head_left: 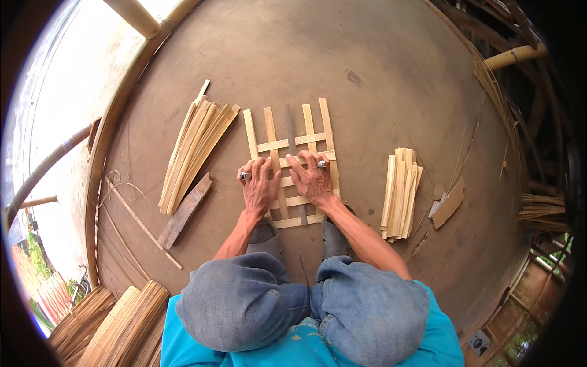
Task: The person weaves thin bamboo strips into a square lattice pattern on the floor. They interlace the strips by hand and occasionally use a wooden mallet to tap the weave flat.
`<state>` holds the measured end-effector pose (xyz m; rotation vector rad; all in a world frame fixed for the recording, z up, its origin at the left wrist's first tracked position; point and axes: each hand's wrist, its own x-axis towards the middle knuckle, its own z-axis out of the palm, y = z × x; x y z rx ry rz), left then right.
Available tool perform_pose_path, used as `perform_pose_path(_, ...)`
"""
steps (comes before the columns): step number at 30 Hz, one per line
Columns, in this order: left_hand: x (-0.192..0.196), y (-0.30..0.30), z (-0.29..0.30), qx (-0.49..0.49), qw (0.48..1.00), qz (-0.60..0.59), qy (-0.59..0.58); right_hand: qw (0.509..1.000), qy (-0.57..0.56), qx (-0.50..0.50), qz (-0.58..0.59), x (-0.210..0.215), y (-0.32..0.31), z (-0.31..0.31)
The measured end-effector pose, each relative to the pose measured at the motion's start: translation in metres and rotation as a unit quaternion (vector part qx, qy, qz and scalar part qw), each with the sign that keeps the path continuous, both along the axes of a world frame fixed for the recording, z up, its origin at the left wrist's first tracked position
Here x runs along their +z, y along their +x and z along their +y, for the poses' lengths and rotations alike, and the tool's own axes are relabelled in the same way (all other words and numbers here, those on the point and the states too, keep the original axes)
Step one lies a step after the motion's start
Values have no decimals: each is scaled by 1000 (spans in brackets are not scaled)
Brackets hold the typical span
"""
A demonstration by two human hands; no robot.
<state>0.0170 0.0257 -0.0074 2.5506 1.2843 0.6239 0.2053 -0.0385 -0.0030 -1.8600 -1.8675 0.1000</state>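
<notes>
On the floor before me lies an open lattice of flat bamboo strips [310, 138], several lengthwise ones crossed by several others. The middle lengthwise strip [290, 129] is darker and grey-brown. My left hand [259, 183] bends its fingers over the lattice's left part, gripping at a crosswise strip. To its right, my right hand [313, 180] curls over the same woven part, fingertips down on the strips. Each hand wears a ring. What lies under the palms is hidden. My dark shoes [335, 238] stand at the lattice's near edge.
A fanned stack of long bamboo strips [194, 153] lies to the left, beside a grey wooden slat [186, 211] and a thin stick [143, 220]. Shorter strips [400, 192] are piled on the right, near a brown flat piece [449, 203]. Bundled slats [122, 330] fill the lower left.
</notes>
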Motion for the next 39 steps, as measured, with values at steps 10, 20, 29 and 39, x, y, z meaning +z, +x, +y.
perform_pose_path(10,-8,5,5,13,1000,-8,4,1000,3,-7,16,-7,5,7)
perform_pose_path(20,-6,-3,8,8,1000,-13,-22,995,34,-30,84,17,23,-8)
perform_pose_path(29,8,-29,-24,43,992,-85,-80,909,-45,-408,70,54,150,-163)
perform_pose_path(39,2,-28,-20,42,993,-83,-68,905,-101,-410,42,37,147,-216)
